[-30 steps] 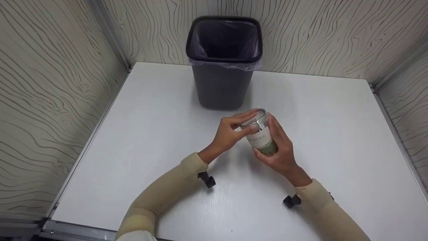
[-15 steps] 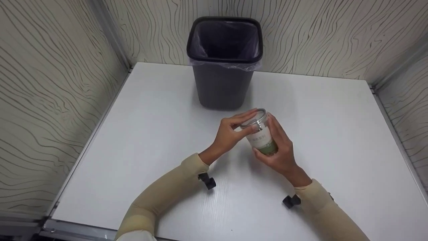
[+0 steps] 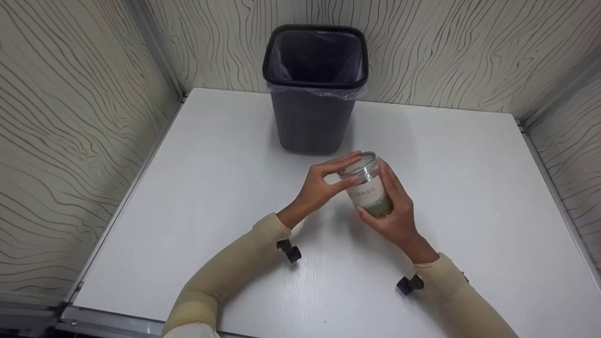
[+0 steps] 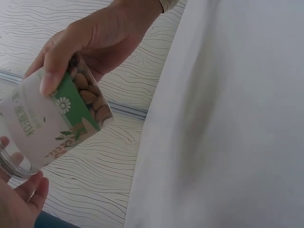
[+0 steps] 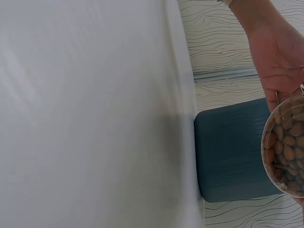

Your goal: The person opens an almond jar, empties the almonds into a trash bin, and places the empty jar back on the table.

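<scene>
A clear jar (image 3: 368,193) with a white and green label is held tilted above the table, in front of the bin. Almonds (image 4: 88,97) show through its lower part in the left wrist view, and through its base in the right wrist view. My right hand (image 3: 396,217) grips the jar's body, thumb on the near side and fingers on the far side. At the top, my left hand (image 3: 319,185) holds the clear lid (image 3: 362,165) between thumb and fingers. The lid sits at the jar's mouth; whether it is loose I cannot tell.
A dark bin (image 3: 312,122) with a clear plastic liner stands at the back of the white table (image 3: 211,188), just beyond the hands. Wood-grain patterned panels (image 3: 436,51) enclose the back and both sides.
The jar and both hands have shifted very slightly, the jar a little to the right. Both grips look the same.
</scene>
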`<state>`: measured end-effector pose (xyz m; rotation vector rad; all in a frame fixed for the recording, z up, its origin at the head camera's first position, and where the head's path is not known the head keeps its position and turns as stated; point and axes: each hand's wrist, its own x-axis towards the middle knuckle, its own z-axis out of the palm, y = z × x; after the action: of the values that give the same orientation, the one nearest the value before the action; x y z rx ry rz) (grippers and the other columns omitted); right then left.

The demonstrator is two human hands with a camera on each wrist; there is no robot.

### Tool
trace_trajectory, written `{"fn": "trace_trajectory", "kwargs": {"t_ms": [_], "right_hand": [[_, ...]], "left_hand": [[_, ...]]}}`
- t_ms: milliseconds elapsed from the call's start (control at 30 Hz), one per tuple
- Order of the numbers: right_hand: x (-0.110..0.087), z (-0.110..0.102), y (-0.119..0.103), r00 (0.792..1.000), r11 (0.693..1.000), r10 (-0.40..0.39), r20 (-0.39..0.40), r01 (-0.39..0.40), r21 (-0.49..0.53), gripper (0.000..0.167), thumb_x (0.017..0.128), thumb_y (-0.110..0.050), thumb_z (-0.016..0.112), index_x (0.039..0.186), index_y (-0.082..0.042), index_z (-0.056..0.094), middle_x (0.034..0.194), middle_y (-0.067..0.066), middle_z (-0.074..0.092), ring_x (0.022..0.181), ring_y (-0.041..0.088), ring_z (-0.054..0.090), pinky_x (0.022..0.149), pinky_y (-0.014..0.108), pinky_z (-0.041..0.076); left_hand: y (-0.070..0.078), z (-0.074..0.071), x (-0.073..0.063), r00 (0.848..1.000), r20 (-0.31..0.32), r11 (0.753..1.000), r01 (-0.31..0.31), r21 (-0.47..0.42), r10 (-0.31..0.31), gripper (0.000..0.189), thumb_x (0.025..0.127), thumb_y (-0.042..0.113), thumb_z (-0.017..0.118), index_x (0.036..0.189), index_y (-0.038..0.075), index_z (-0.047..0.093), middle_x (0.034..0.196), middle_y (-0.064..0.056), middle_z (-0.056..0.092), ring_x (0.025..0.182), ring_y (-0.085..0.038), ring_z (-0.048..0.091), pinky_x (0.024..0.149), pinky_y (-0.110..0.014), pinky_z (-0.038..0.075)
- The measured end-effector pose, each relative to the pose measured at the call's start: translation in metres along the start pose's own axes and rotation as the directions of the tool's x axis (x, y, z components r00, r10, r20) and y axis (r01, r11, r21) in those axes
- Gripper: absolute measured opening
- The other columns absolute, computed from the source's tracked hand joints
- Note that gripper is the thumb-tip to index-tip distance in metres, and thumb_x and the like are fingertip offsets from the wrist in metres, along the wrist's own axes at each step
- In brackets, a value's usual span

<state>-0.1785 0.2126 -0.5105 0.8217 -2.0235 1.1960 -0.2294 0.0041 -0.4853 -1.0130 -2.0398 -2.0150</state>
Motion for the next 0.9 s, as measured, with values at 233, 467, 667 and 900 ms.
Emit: {"fn": "trace_trajectory", "kwargs": {"t_ms": [233,467,667,900], "right_hand": [[0.018,-0.005,-0.040,0.999,0.997,0.033,0.003,-0.033,0.064,0.094,0.064,0.007,0.083,0.143,0.022,0.035,0.147,0.039,0.040,0.137,0.021,0.046,0.114,0.029,0.036],[0.016,-0.005,-0.042,0.999,0.995,0.023,0.029,-0.026,0.092,0.094,0.064,0.006,0.082,0.143,0.023,0.033,0.147,0.040,0.039,0.134,0.020,0.048,0.113,0.028,0.037],[0.016,-0.005,-0.042,0.999,0.993,0.030,0.037,-0.034,0.111,0.095,0.064,0.008,0.082,0.143,0.023,0.033,0.147,0.041,0.038,0.136,0.020,0.047,0.113,0.028,0.037],[0.015,-0.005,-0.040,0.998,0.990,0.052,0.046,-0.057,0.125,0.096,0.063,0.011,0.083,0.144,0.022,0.032,0.148,0.041,0.037,0.138,0.019,0.045,0.113,0.027,0.037]], "left_hand": [[-0.002,-0.005,0.003,0.997,0.059,0.996,-0.051,-0.068,0.055,0.047,0.095,0.016,0.073,0.139,0.003,0.061,0.150,-0.007,0.054,0.140,-0.019,0.049,0.108,-0.039,0.046],[-0.010,-0.007,0.008,0.990,0.108,0.985,-0.075,-0.153,0.092,0.057,0.095,0.028,0.074,0.138,-0.006,0.058,0.150,-0.016,0.051,0.142,-0.024,0.047,0.114,-0.043,0.039],[-0.014,-0.009,0.009,0.984,0.145,0.980,-0.076,-0.182,0.103,0.059,0.095,0.028,0.074,0.137,-0.010,0.056,0.150,-0.021,0.049,0.143,-0.026,0.044,0.115,-0.046,0.037],[-0.017,-0.009,0.009,0.978,0.165,0.970,-0.088,-0.225,0.127,0.060,0.095,0.033,0.074,0.138,-0.005,0.059,0.152,-0.012,0.050,0.144,-0.029,0.042,0.110,-0.051,0.042]]}}
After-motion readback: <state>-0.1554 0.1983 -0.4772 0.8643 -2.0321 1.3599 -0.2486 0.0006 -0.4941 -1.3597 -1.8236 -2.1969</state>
